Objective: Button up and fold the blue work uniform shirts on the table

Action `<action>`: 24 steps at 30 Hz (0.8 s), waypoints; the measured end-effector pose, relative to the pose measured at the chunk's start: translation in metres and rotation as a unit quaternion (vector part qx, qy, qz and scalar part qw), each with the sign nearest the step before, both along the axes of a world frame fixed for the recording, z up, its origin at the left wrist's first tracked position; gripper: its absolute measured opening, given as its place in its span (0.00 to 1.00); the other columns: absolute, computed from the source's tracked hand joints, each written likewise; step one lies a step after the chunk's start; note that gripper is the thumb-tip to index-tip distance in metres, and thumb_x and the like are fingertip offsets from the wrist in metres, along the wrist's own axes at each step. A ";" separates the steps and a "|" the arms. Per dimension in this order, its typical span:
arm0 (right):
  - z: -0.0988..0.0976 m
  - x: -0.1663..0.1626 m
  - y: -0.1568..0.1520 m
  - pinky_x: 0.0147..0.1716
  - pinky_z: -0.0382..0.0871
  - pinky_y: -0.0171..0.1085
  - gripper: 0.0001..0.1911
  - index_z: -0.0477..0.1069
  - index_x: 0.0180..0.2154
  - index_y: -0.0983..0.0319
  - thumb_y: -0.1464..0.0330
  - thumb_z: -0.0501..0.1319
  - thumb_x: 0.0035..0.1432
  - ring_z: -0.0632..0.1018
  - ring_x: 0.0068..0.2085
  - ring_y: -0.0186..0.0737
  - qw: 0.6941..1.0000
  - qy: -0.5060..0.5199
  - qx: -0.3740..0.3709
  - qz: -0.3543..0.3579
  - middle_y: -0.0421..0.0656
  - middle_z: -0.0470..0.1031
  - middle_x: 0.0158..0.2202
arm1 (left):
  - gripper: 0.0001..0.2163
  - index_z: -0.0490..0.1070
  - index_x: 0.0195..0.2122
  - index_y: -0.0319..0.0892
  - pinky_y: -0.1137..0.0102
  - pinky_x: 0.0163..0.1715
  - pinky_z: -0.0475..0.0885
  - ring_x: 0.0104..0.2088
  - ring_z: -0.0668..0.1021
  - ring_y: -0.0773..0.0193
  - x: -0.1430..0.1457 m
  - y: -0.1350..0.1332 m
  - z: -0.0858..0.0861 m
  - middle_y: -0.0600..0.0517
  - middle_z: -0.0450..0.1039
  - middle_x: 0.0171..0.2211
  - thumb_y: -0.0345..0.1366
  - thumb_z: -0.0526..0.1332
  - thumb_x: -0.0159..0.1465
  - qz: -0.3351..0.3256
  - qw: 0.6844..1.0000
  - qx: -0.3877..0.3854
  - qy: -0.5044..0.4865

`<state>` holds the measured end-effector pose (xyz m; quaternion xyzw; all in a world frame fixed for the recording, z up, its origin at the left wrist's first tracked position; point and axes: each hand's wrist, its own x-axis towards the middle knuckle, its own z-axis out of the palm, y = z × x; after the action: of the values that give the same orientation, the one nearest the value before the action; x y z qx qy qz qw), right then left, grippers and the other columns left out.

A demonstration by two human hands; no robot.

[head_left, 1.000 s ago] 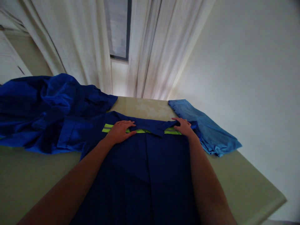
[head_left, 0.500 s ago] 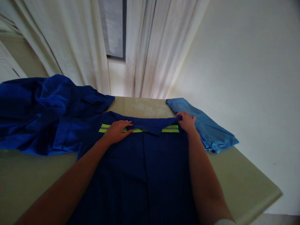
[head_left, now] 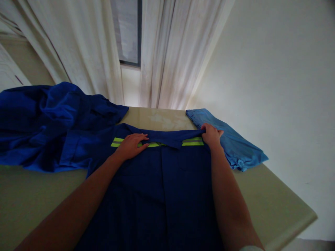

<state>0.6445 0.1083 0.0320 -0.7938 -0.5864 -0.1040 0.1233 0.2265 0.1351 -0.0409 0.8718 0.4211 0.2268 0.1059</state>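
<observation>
A dark navy work shirt (head_left: 162, 188) with a yellow-green reflective stripe (head_left: 192, 141) lies spread flat on the table in front of me. My left hand (head_left: 130, 145) rests flat on it, fingers stretched over the left part of the stripe just below the collar (head_left: 167, 137). My right hand (head_left: 211, 135) is at the shirt's right shoulder, fingers curled and pinching the cloth at the collar's end. Both forearms lie over the shirt body.
A heap of bright blue garments (head_left: 52, 125) covers the table's left side. A folded light blue garment (head_left: 230, 143) lies at the right, touching my right hand. The pale table (head_left: 277, 209) ends at right near a white wall; curtains (head_left: 170, 52) hang behind.
My right hand has slid outward along the collar to the shirt's right shoulder and closed on the cloth, drawing the collar straighter. My left hand has stayed in place.
</observation>
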 end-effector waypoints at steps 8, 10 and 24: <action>0.008 0.008 -0.010 0.62 0.44 0.67 0.13 0.81 0.42 0.57 0.69 0.63 0.55 0.72 0.57 0.58 0.993 -0.040 -0.103 -0.040 0.48 0.80 0.48 | 0.20 0.76 0.56 0.48 0.55 0.65 0.65 0.63 0.73 0.53 0.000 -0.002 0.001 0.51 0.74 0.62 0.51 0.57 0.69 0.003 1.000 -0.005 -0.002; 0.016 0.014 -0.008 0.62 0.53 0.60 0.14 0.80 0.44 0.58 0.67 0.62 0.57 0.76 0.51 0.54 0.997 -0.038 -0.071 -0.017 0.47 0.81 0.44 | 0.20 0.76 0.56 0.48 0.55 0.65 0.65 0.63 0.73 0.53 0.000 -0.002 0.001 0.51 0.74 0.62 0.51 0.57 0.69 0.003 1.000 -0.005 -0.003; 0.048 -0.007 -0.009 0.35 0.65 0.39 0.21 0.69 0.26 0.59 0.52 0.55 0.64 0.73 0.32 0.43 0.983 0.103 0.046 0.146 0.44 0.74 0.28 | 0.20 0.77 0.54 0.48 0.56 0.65 0.65 0.62 0.74 0.53 0.000 -0.002 0.001 0.50 0.74 0.61 0.52 0.57 0.69 0.002 1.000 -0.008 -0.009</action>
<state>0.6377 0.0990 0.0797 -0.6997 -0.6745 -0.0291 0.2336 0.2265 0.1335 -0.0400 0.8677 0.4240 0.2318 0.1164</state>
